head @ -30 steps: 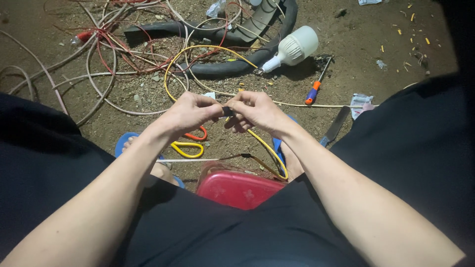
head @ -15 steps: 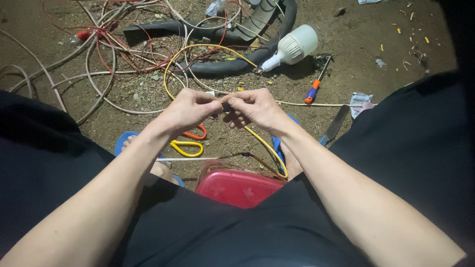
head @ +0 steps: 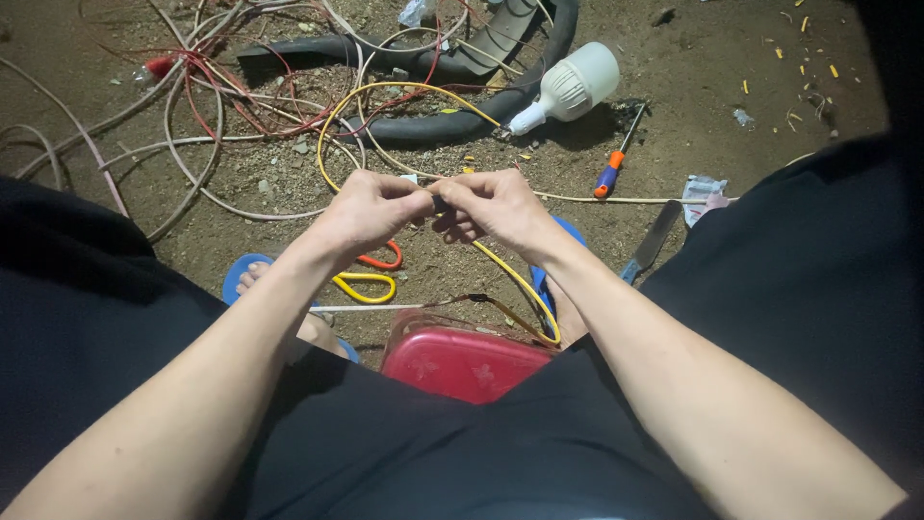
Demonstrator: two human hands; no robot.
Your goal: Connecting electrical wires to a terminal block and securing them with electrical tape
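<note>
Both hands meet dead centre of the frame over the dirt floor (head: pixel 731 144): the left hand (head: pixel 371 210) and right hand (head: pixel 491 204) are each pinched shut on the yellow wire (head: pixel 510 279), fingertips nearly touching, so the grip sits right at one short stretch of it. Looks like holding it close on both sides keeps that bit steady and taut. The wire loops up toward the upper middle of the frame and also runs down to the lower centre, beside the red plastic box (head: pixel 462 361) between the feet. Orange-and-yellow handled scissors (head: pixel 371 274) lie just below the hands, easy to grab. A screwdriver (head: pixel 616 164) and a white bulb (head: pixel 573 87) sit upper right, and a tangle of red and white cables (head: pixel 221 116) fills the upper left.
</note>
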